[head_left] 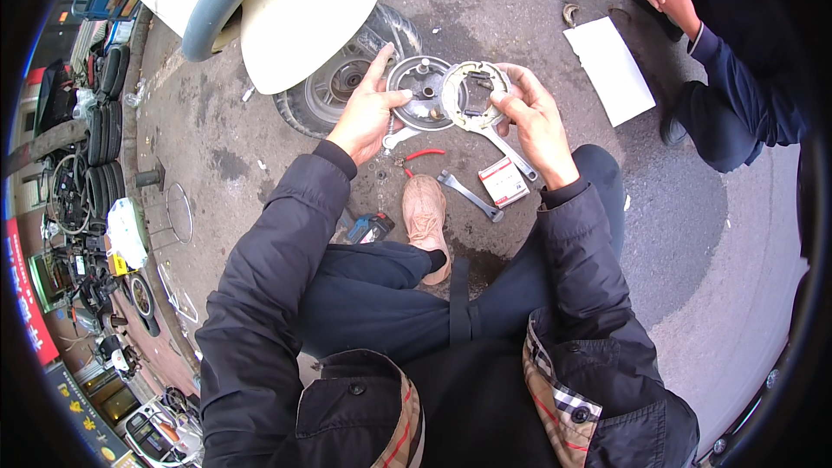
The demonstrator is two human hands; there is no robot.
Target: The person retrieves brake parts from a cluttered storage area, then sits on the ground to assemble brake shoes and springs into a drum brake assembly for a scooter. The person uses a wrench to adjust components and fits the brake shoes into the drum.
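Note:
My left hand (364, 117) grips a round metal brake backing plate (422, 78) by its left edge, thumb on its face and index finger stretched out. A lever arm sticks out below the plate. In my right hand (539, 121) is a pair of brake shoes (450, 91) joined into a ring, with dark springs across the middle. My thumb and fingers pinch its right side. The ring overlaps the plate's right edge; whether they touch I cannot tell. Behind my left hand, a scooter wheel (322, 91) lies under the cream bodywork (303, 22).
On the ground lie a wrench (471, 196), another wrench (517, 152), red-handled pliers (425, 154), a small red-and-white box (504, 182) and a blue-black power tool (371, 228). White cardboard (609, 71) lies near a crouching person (745, 87) at right. Tyres (106, 130) are stacked far left.

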